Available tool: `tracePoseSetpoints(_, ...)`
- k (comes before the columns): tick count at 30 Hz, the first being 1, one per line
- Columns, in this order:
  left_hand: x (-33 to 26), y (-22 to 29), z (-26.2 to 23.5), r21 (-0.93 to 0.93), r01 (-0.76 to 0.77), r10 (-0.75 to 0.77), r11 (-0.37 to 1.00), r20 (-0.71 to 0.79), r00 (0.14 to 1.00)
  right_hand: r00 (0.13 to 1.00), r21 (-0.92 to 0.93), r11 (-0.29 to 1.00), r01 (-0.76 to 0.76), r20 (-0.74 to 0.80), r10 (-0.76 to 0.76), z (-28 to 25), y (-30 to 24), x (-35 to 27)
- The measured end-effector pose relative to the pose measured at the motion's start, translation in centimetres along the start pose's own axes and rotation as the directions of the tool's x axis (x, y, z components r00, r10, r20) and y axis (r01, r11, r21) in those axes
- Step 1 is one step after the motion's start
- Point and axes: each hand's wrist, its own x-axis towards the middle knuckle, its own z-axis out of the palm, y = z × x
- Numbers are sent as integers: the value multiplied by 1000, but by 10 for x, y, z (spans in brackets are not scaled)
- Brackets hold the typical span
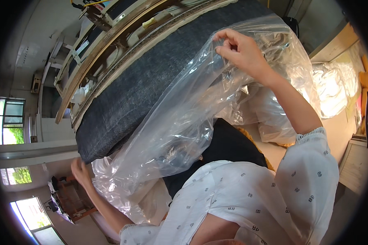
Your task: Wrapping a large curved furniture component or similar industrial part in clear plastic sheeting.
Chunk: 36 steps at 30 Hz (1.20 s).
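Note:
A large clear plastic sheet [180,122] stretches in loose folds between me and a long dark grey upholstered piece [147,77]. My right hand [243,53] is raised over the far right part of that piece, its thumb and fingers closed on the sheet's upper edge. Lower down on the left, my left hand [81,173] is beside the lower left corner of the dark upholstery, close to the sheet's left end. Its fingers are small and blurred there, so their grip is unclear. Part of the upholstery's near side is hidden under the plastic.
Wooden frame rails [110,45] run along the far side of the upholstery. More crumpled plastic [335,87] lies to the right, near a wooden cabinet [350,163]. A brown wooden rack [72,198] stands at the lower left, near bright windows [30,216].

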Motion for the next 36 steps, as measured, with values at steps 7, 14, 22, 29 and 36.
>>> tracePoseSetpoints(7,68,393,-6,-796,-369,547,480,-57,835,996,9,997,-70,50,70,-16,-14,-21)
tracePoseSetpoints(14,62,510,17,-829,-523,699,196,-256,668,947,326,902,-282,246,207,-22,-25,-26)
tracePoseSetpoints(22,30,514,54,-815,537,570,-217,341,748,701,361,671,-647,627,338,-53,-6,-11)
tracePoseSetpoints(29,24,500,47,-777,540,567,-323,298,768,879,-293,836,464,265,-395,-40,6,5)
tracePoseSetpoints(36,13,474,33,-733,417,414,-537,202,888,898,-193,958,214,425,-115,-28,-25,-28)
